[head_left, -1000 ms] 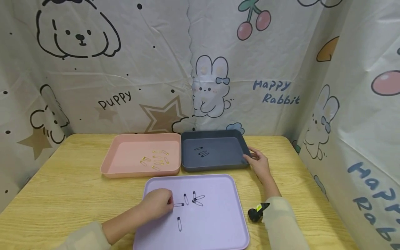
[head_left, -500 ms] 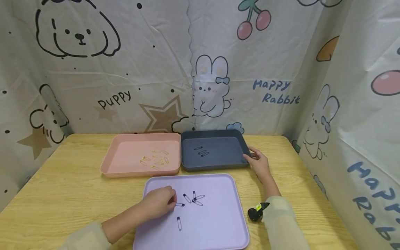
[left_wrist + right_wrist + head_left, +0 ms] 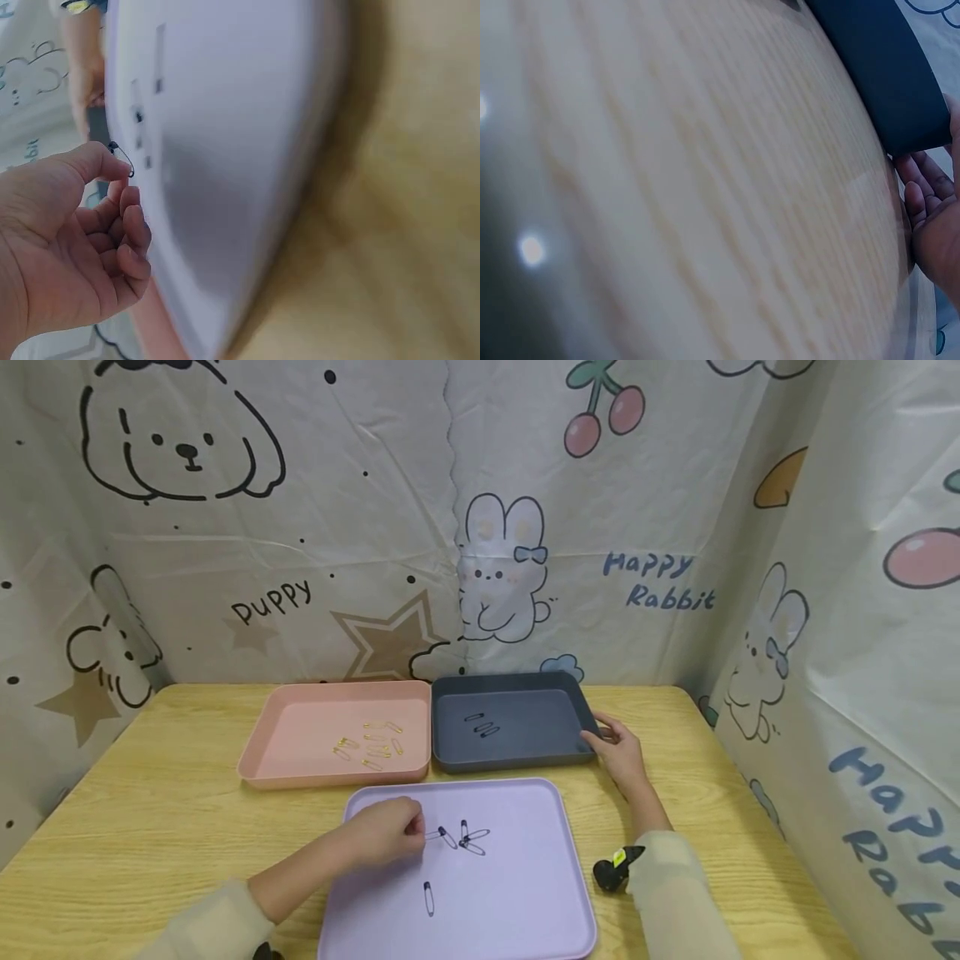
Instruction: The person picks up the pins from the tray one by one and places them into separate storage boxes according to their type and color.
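My left hand (image 3: pixel 388 833) pinches a black safety pin (image 3: pixel 124 156) between thumb and index finger, above the lilac tray (image 3: pixel 525 893). Its other fingers are curled in the left wrist view. Several black safety pins lie on that tray: a small cluster (image 3: pixel 471 842) right of the hand, and a single safety pin (image 3: pixel 429 899) nearer the front. At the back right my right hand (image 3: pixel 621 755) grips the corner of the dark grey tray (image 3: pixel 517 762), thumb at the rim and fingers outside. In the right wrist view those fingers (image 3: pixel 922 176) sit below the tray's corner.
Left of the dark tray, touching it, stands a pink tray (image 3: pixel 300 735) with several gold safety pins (image 3: pixel 375 747). A few black safety pins (image 3: pixel 486 728) lie in the dark tray. A patterned cloth (image 3: pixel 337 527) hangs behind the wooden table (image 3: pixel 187 827).
My left hand has lifted slightly and moved a little right and away from me, bringing along the safety pin that lay at its fingertips. A pin beside it has turned. My right hand stays put.
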`<action>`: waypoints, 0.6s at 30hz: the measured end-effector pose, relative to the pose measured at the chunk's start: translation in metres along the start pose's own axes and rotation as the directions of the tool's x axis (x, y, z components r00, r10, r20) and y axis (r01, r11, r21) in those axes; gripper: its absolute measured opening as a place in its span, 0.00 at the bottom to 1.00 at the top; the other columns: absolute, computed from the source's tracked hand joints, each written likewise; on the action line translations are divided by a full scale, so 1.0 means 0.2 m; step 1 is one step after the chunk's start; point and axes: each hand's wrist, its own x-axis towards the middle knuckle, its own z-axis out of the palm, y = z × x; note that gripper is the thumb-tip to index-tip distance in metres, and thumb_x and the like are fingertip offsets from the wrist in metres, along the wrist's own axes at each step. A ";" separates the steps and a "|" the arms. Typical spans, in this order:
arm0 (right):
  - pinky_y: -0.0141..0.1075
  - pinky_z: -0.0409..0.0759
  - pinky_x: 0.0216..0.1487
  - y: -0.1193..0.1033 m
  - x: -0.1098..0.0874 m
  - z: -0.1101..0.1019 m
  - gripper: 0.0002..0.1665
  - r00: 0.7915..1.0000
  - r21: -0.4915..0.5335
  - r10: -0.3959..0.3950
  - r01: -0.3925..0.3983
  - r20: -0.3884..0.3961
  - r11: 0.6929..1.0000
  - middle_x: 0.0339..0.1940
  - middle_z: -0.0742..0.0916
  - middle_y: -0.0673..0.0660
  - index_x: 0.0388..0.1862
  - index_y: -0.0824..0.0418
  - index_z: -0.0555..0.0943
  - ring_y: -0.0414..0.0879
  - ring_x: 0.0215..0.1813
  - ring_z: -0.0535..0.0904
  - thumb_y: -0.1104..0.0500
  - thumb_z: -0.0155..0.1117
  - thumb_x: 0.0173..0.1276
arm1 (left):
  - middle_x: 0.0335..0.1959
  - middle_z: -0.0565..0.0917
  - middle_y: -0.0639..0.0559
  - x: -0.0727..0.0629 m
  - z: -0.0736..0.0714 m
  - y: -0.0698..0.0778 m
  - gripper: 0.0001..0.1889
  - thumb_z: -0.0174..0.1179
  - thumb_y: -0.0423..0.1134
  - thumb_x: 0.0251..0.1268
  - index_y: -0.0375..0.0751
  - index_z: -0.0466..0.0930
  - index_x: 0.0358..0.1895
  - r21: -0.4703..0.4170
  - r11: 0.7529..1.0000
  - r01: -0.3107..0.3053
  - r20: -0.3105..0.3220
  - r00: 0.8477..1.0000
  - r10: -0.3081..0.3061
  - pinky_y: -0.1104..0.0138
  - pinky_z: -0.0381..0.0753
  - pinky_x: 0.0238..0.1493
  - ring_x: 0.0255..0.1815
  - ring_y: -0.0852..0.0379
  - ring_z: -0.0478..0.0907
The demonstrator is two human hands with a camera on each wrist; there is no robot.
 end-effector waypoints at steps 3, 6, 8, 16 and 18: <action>0.19 0.72 0.42 0.00 0.00 0.00 0.33 1.000 0.003 -0.005 0.005 -0.001 1.000 0.58 0.77 0.61 0.65 0.54 0.71 0.44 0.53 0.73 0.50 0.66 0.61 | 0.20 0.72 0.58 0.05 -0.06 0.02 0.03 0.57 0.34 0.50 0.45 0.74 0.24 0.000 1.000 -0.020 -0.023 1.000 0.020 0.72 0.67 0.24 0.22 0.63 0.68; 0.18 0.72 0.41 0.00 0.00 0.00 0.33 1.000 0.006 -0.010 0.010 0.001 1.000 0.58 0.76 0.62 0.65 0.54 0.71 0.46 0.54 0.73 0.50 0.66 0.62 | 0.22 0.74 0.58 0.12 -0.11 0.04 0.02 0.58 0.34 0.52 0.44 0.75 0.25 -0.019 1.000 -0.025 -0.040 0.999 0.024 0.72 0.68 0.26 0.24 0.62 0.69; 0.18 0.71 0.41 0.00 -0.01 0.00 0.33 1.000 0.009 -0.010 0.010 0.004 1.000 0.59 0.76 0.63 0.66 0.55 0.71 0.46 0.55 0.72 0.50 0.65 0.62 | 0.22 0.74 0.57 0.16 -0.14 0.07 0.02 0.58 0.34 0.53 0.43 0.76 0.26 -0.028 0.999 -0.025 -0.050 0.998 0.024 0.72 0.68 0.27 0.25 0.62 0.69; 0.18 0.72 0.41 0.01 0.00 0.01 0.33 1.000 0.017 -0.009 0.009 -0.006 1.000 0.58 0.76 0.62 0.65 0.55 0.71 0.43 0.53 0.71 0.50 0.66 0.61 | 0.22 0.75 0.55 0.34 -0.23 0.16 0.02 0.58 0.34 0.55 0.40 0.76 0.28 -0.036 0.997 -0.074 -0.093 0.993 0.070 0.72 0.69 0.26 0.23 0.62 0.69; 0.19 0.72 0.41 0.01 0.00 0.01 0.33 1.000 0.016 -0.010 0.010 -0.008 1.000 0.57 0.76 0.62 0.64 0.55 0.72 0.43 0.52 0.72 0.50 0.67 0.61 | 0.22 0.75 0.55 0.38 -0.24 0.18 0.02 0.57 0.34 0.56 0.41 0.76 0.29 -0.044 0.997 -0.067 -0.088 0.994 0.063 0.72 0.69 0.25 0.22 0.62 0.69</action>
